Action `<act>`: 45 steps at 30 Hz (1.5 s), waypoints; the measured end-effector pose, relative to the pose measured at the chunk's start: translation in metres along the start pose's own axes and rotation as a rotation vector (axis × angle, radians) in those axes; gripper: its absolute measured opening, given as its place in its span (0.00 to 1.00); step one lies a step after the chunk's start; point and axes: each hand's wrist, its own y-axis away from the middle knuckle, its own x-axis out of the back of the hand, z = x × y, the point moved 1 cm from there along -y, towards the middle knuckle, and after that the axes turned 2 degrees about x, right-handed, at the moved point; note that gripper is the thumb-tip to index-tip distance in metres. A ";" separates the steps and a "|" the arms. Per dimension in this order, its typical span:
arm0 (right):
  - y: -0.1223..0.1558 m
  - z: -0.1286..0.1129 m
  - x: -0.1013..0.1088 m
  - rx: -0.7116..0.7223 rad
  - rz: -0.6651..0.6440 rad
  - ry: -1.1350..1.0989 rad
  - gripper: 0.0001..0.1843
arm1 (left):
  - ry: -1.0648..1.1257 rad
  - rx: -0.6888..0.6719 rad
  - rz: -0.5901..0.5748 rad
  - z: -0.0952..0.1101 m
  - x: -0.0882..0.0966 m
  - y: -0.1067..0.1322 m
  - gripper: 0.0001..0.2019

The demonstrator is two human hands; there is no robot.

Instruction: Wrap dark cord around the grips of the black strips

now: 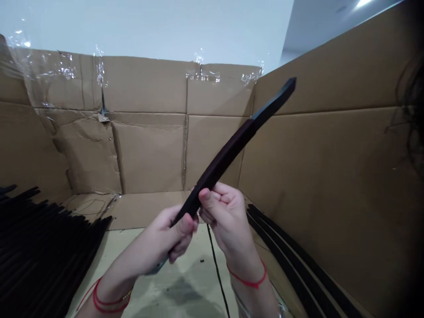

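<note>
A long, dark, slightly curved strip (228, 152) slants up to the right in front of me, held in both hands. It looks black to dark brown, with a bluish-grey tip at its upper end; I cannot make out what kind of part it is. My left hand (175, 236) wraps round its lower part, thumb on top. Just above, my right hand (221, 212) pinches the strip between thumb and fingers. The strip's lower end shows below my left hand, partly hidden by it.
Cardboard walls (149, 154) patched with clear tape rise at the back and right. A pile of dark strips (43, 247) lies at the left, and several more dark strips (291, 260) lean along the right. A thin black strip (217, 265) lies on the pale work surface (149, 296).
</note>
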 end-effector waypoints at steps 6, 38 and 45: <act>0.001 -0.004 0.005 -0.025 -0.131 -0.014 0.20 | -0.001 0.133 0.048 0.002 0.003 0.003 0.29; 0.001 -0.003 0.004 0.072 -0.042 0.138 0.15 | -0.083 -0.074 0.240 0.001 0.005 0.000 0.22; 0.001 0.001 -0.003 0.010 0.036 0.061 0.17 | -0.199 -0.085 0.330 0.001 0.002 0.000 0.26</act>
